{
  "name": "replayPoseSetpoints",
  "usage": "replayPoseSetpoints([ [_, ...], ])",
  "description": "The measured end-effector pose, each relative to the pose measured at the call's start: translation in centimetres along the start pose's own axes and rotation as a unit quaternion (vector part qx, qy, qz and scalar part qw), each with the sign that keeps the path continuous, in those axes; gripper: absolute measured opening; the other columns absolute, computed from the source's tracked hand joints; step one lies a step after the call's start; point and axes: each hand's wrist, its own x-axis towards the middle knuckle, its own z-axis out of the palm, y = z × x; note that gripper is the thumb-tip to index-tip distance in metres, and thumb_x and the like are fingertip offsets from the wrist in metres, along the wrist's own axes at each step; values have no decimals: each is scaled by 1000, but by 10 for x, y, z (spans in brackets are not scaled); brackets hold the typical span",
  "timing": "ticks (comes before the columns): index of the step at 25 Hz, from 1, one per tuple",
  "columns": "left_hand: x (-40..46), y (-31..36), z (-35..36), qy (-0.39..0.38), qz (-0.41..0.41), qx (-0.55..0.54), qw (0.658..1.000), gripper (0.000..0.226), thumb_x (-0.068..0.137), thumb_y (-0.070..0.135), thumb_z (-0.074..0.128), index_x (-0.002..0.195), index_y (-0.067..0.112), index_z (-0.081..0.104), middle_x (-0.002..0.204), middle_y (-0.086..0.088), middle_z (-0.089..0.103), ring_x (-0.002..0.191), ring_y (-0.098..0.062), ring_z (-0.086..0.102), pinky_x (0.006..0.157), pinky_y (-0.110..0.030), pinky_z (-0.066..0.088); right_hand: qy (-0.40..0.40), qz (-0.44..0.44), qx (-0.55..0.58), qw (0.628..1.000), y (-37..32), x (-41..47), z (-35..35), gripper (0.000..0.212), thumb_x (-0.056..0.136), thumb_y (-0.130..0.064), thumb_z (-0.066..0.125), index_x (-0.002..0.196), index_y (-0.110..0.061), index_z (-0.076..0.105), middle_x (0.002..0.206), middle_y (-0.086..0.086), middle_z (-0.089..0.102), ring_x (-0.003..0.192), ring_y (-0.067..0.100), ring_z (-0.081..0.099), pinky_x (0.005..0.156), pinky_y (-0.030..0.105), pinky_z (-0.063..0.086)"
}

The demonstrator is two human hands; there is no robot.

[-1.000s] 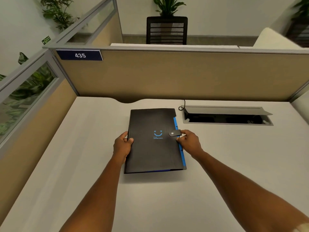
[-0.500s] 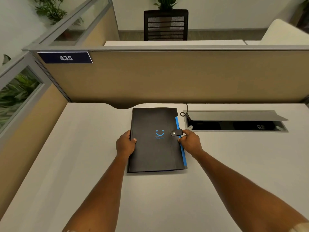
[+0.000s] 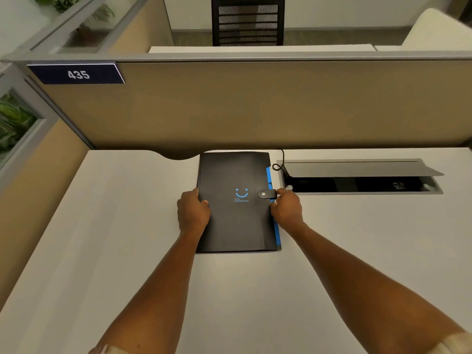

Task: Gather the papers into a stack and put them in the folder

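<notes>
A black folder (image 3: 235,180) with a blue smile mark lies flat and closed on the white desk (image 3: 102,226), its far edge close to the partition. A snap strap (image 3: 265,194) is fastened over its right side, where blue tabbed edges show. My left hand (image 3: 192,210) grips the folder's left edge, thumb on the cover. My right hand (image 3: 286,206) holds the right edge just beside the strap. No loose papers are visible; whatever is inside the folder is hidden.
An open cable hatch (image 3: 357,175) with a raised grey lid sits in the desk right of the folder, a black cable (image 3: 278,164) looping out of it. A tan partition (image 3: 255,103) with a "435" plate (image 3: 78,74) walls off the back.
Both hands have slid the closed folder away from me toward the partition. Their grip on its two edges is unchanged. The view has tilted.
</notes>
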Motion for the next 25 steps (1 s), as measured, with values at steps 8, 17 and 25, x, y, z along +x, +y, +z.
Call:
replayPoseSetpoints([
  [8,-25,19,34,-78,186,162,966,66,101,44,32,156,16,9,165,-8,5,151,-28,6,122,-46,9,-85,-188,-216,954,-8,-27,30,71,97,-43,44,156,-15,16,165,8,14,152,29,12,124,45,15],
  [17,-35,-1,66,-55,200,246,947,69,99,52,12,156,16,-6,164,-9,-9,151,-30,-9,119,-49,-7,-87,-190,-273,939,11,-33,56,70,101,-49,21,156,-16,-8,166,4,-13,152,25,-17,123,48,-7],
  [25,-38,3,64,-46,200,246,947,69,100,50,12,155,15,-9,164,-9,-12,151,-29,-12,121,-49,-6,-85,-193,-271,939,8,-35,51,70,102,-49,20,155,-15,-10,165,5,-14,151,26,-17,123,48,-8],
])
